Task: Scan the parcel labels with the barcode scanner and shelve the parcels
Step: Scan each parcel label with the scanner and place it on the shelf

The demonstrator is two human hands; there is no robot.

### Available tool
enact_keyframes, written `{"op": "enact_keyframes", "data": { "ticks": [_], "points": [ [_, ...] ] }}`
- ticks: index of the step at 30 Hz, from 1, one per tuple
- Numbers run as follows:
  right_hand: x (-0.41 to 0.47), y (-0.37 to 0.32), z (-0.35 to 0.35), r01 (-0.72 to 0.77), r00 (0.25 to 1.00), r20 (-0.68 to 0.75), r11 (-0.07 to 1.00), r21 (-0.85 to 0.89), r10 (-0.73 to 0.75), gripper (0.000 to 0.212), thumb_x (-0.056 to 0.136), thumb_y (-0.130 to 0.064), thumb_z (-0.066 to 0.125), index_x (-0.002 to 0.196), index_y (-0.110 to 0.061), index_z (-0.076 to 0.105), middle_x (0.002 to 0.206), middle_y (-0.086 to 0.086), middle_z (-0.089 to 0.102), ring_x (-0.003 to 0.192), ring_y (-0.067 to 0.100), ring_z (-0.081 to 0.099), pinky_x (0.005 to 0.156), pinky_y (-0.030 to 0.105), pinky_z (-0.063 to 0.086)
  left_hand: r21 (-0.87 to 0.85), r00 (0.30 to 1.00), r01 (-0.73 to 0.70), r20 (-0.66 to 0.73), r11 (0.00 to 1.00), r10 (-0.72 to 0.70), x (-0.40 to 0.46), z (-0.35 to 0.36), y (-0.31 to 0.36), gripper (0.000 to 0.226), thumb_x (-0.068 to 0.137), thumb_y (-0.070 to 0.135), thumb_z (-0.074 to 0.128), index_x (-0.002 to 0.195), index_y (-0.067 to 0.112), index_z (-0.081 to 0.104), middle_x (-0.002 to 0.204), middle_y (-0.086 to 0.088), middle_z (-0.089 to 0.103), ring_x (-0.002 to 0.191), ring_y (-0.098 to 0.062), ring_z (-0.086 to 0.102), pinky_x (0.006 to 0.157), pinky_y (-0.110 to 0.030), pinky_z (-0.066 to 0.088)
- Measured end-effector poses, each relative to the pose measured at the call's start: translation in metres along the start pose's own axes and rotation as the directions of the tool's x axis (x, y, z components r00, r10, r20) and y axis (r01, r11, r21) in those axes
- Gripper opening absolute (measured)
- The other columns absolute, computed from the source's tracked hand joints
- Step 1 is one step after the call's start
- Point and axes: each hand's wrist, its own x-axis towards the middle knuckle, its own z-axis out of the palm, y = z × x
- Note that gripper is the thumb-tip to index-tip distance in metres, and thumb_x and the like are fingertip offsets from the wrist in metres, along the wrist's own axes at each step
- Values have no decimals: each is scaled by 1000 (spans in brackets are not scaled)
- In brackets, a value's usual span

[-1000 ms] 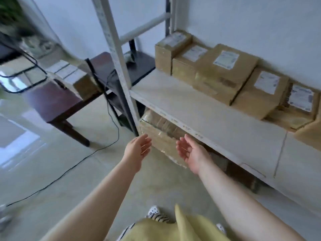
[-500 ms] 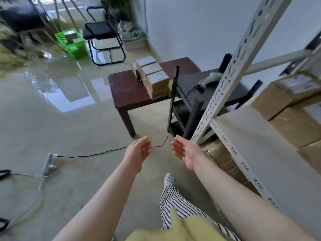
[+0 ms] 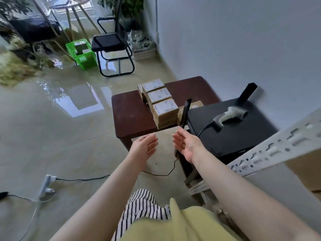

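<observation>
Both hands out in front, palms facing each other, fingers straight and loose, holding nothing: left hand (image 3: 145,146), right hand (image 3: 186,145). Labelled cardboard parcels (image 3: 162,103) sit in a row on the dark brown table (image 3: 132,115) just beyond. Grey barcode scanner (image 3: 229,115) lies on the black stand (image 3: 234,136), cable trailing off. Shelf upright (image 3: 278,146) at right.
</observation>
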Motion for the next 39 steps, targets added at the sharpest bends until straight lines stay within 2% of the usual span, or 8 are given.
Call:
{"op": "enact_keyframes", "data": {
  "ticks": [11,18,26,28,31,33,36,39],
  "points": [
    [78,-82,2,39,995,-97,975,217,-18,31,87,-38,74,101,-11,66,88,4,73,76,15,67,80,28,56,129,990,-42,143,991,24,119,93,92,13,93,25,72,102,16,67,102,-2,71,95,-15,67,81,-25,53],
    [150,-150,5,141,961,-273,907,396,-30,27,90,-34,72,97,-9,66,88,5,71,80,16,67,82,29,55,273,952,-11,297,962,-73,228,175,134,14,92,27,72,101,16,69,98,-3,73,90,-15,68,76,-26,53],
    [236,-231,16,184,866,-499,902,391,39,48,84,-37,77,119,-8,61,107,9,70,89,19,67,80,30,56,442,895,-44,416,896,-162,353,238,191,20,94,27,71,111,17,70,108,-4,74,103,-17,69,87,-30,55],
    [255,-245,19,153,849,-524,912,381,76,47,85,-37,76,119,-10,58,108,8,65,90,18,64,80,30,53,510,887,-50,418,859,-197,384,250,195,24,93,29,71,113,16,69,111,-6,73,104,-16,69,87,-29,55],
    [287,-247,20,51,817,-554,938,344,159,53,85,-39,76,124,-11,54,119,8,60,106,21,61,96,33,47,631,874,-52,404,774,-270,421,259,188,29,91,33,74,115,17,68,115,-7,70,104,-14,67,89,-30,56],
    [309,-240,20,-23,801,-555,938,345,224,47,85,-41,76,113,-10,55,111,9,64,97,20,62,87,32,47,714,858,-49,389,699,-337,440,260,177,36,91,33,74,120,15,64,114,-5,68,101,-12,64,95,-33,55],
    [346,-224,14,-143,773,-539,920,365,334,50,88,-44,72,121,-9,60,109,12,69,93,23,64,66,31,46,824,828,-38,342,565,-444,468,261,151,54,88,37,77,133,14,58,115,0,62,105,-14,60,101,-36,51],
    [373,-206,9,-221,745,-529,898,380,406,47,89,-46,68,122,-12,62,107,13,71,97,28,67,80,40,53,898,798,-73,313,434,-515,481,260,127,68,88,40,76,144,13,48,130,-3,57,118,-20,56,95,-31,44]
  ]
}}
